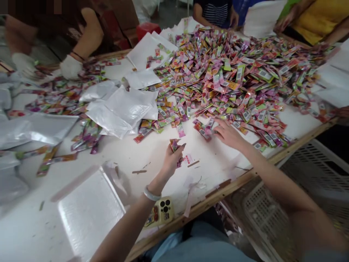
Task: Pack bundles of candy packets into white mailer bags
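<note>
My left hand (173,158), with a pale bangle (152,194) at the wrist, is closed around a few small colourful sachets (174,145) above the white tabletop. To its right, my right hand (227,134) reaches toward the near edge of the heap with fingers stretched out and apart. By its fingertips lies a small cluster of sachets (202,128); whether the fingers touch it I cannot tell. A large heap of purple, pink and green sachets (231,80) spreads beyond both hands.
Silvery-white pouches (128,109) lie left of the heap. A flat white packet (89,211) and a phone (163,211) are near the front edge. White plastic crates (313,160) stand below at right. A co-worker's gloved hand (71,67) works at far left; others sit opposite.
</note>
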{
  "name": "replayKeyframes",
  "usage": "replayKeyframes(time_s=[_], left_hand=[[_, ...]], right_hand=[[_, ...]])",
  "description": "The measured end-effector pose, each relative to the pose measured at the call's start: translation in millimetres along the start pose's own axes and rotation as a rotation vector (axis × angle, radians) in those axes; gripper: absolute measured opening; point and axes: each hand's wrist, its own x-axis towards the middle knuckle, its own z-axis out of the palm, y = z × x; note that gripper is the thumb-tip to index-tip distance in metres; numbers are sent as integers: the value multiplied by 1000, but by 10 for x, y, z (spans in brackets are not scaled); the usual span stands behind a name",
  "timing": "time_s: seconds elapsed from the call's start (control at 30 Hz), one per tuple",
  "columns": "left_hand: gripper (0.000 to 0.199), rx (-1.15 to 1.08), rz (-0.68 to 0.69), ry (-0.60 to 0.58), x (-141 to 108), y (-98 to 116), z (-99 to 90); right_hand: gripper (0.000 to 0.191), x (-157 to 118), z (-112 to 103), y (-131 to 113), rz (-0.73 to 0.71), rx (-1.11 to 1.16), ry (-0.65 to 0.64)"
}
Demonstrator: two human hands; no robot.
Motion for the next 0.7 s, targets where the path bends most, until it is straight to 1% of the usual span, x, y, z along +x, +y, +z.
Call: replayKeyframes(time_s=[0.07,0.1,0.17,0.2,0.23,0.3,0.37,0.4,0.43,0.5,0.57,0.63,0.7], left_hand=[[47,-51,-31,-13,27,-1,43],[45,-79,-50,-17,36,-15,56],[41,-134,-87,-23,55,-67,72],[40,-159,-101,-27,67,-104,82],[41,-178,-105,-32,83,-146,98],[41,-193,-101,-56,124,-228,150],[40,-199,-91,-66,166,-284,217],[39,-204,-86,-60,180,-297,246],[39,-210,-82,-47,185,-303,265],[40,-221,-67,-6,165,-301,265],[46,-221,-47,30,107,-310,223],[54,-203,-37,51,35,-350,174],[60,-174,-40,49,-27,-413,152]], right_hand=[[26,233,-45,166,-123,12,-74],[29,304,-41,234,-151,28,-120],[28,341,14,325,-128,58,-165],[25,318,57,344,-83,75,-149],[23,281,103,345,-19,105,-100],[25,219,187,293,135,235,56],[37,221,246,172,285,423,203],[41,247,268,88,333,490,232],[42,278,286,-9,353,513,223],[33,324,322,-229,333,417,143],[23,300,361,-461,300,232,59],[21,205,401,-680,287,91,29],[23,87,437,-883,258,54,48]])
